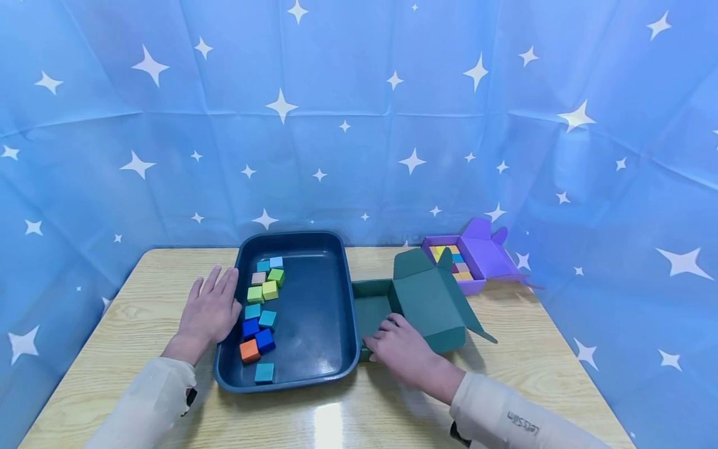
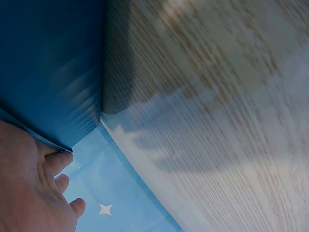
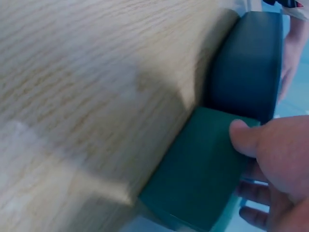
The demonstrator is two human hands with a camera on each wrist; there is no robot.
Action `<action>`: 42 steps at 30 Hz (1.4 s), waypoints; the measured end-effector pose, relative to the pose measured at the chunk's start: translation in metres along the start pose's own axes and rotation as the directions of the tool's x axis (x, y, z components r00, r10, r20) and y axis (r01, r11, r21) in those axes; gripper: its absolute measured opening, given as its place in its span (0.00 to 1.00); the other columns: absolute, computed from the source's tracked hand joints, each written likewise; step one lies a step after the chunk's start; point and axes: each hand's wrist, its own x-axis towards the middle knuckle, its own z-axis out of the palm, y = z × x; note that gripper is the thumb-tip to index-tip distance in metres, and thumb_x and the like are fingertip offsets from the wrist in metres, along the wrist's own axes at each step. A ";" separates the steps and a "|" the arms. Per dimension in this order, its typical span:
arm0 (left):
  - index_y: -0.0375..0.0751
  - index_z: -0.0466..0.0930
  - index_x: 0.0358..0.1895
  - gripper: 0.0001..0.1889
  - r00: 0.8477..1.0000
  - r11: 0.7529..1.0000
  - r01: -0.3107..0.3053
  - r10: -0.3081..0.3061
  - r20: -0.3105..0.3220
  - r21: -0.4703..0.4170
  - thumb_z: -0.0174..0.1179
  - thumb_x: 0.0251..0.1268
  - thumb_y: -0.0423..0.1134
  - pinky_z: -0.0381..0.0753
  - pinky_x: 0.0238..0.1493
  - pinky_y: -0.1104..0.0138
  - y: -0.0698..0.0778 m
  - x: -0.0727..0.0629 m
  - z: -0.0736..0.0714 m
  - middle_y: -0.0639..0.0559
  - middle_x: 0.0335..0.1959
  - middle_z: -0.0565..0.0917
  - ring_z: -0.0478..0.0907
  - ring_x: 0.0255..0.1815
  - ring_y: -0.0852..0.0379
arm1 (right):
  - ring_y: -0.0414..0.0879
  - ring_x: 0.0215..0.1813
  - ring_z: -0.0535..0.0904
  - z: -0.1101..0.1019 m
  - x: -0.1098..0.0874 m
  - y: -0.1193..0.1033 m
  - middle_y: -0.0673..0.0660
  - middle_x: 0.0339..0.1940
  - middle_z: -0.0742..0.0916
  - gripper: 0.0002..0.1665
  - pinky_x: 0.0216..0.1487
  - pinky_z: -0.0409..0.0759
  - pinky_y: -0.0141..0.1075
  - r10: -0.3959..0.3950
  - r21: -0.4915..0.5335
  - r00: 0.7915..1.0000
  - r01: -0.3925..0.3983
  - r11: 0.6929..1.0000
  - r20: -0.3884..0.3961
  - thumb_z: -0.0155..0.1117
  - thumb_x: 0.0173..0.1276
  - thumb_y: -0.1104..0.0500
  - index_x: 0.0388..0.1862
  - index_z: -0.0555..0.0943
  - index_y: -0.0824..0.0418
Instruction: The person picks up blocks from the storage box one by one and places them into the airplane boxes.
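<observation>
A dark blue tray (image 1: pixel 314 305) lies on the table with several coloured cubes, including an orange cube (image 1: pixel 249 351) and a lime cube (image 1: pixel 255 294), along its left half. My left hand (image 1: pixel 210 308) rests on the tray's left rim, fingers straight and pointing away from me. Against the tray's right side stands a green box (image 1: pixel 373 312), its lid folded open to the right. My right hand (image 1: pixel 406 349) pinches the box's near wall; in the right wrist view the thumb (image 3: pixel 244 137) presses the outer face while the other fingers go over the edge.
Behind the green box sits a purple box (image 1: pixel 477 285), open, with yellow, orange and other coloured blocks inside. Its lid leans out to the right. The wooden table (image 1: pixel 168 274) backs onto a blue curtain (image 1: pixel 348 75) with white stars.
</observation>
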 end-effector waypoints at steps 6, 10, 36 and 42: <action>0.34 0.48 0.77 0.34 1.000 1.000 0.002 -0.002 0.000 0.005 0.45 0.72 0.42 0.41 0.76 0.38 0.000 0.000 0.000 0.35 0.77 0.55 0.44 0.79 0.35 | 0.46 0.51 0.83 -0.017 0.001 0.007 0.47 0.43 0.90 0.18 0.63 0.74 0.47 0.022 0.080 0.998 -0.018 0.997 -0.052 0.65 0.66 0.45 0.51 0.85 0.51; 0.34 0.47 0.77 0.34 1.000 1.000 0.002 -0.002 0.004 0.002 0.45 0.72 0.42 0.41 0.76 0.38 -0.001 -0.001 0.000 0.35 0.77 0.55 0.43 0.79 0.35 | 0.48 0.53 0.83 -0.039 0.014 0.014 0.48 0.45 0.90 0.18 0.63 0.73 0.49 0.055 0.174 0.995 -0.040 0.984 -0.082 0.66 0.65 0.46 0.51 0.85 0.51; 0.35 0.48 0.77 0.35 1.000 1.000 0.021 -0.021 0.002 0.007 0.46 0.72 0.43 0.41 0.77 0.39 0.000 -0.001 0.001 0.37 0.78 0.55 0.41 0.80 0.36 | 0.45 0.62 0.75 -0.033 0.228 0.004 0.46 0.61 0.83 0.27 0.66 0.72 0.42 0.256 0.197 0.960 -0.274 0.941 0.109 0.60 0.69 0.41 0.65 0.77 0.45; 0.35 0.48 0.77 0.35 1.000 1.000 0.023 -0.023 -0.001 0.017 0.47 0.72 0.44 0.41 0.77 0.40 -0.002 0.001 0.003 0.38 0.78 0.56 0.42 0.80 0.36 | 0.44 0.57 0.76 -0.018 0.244 -0.001 0.46 0.58 0.84 0.24 0.62 0.73 0.42 0.276 0.233 0.955 -0.294 0.927 0.108 0.62 0.68 0.41 0.60 0.80 0.44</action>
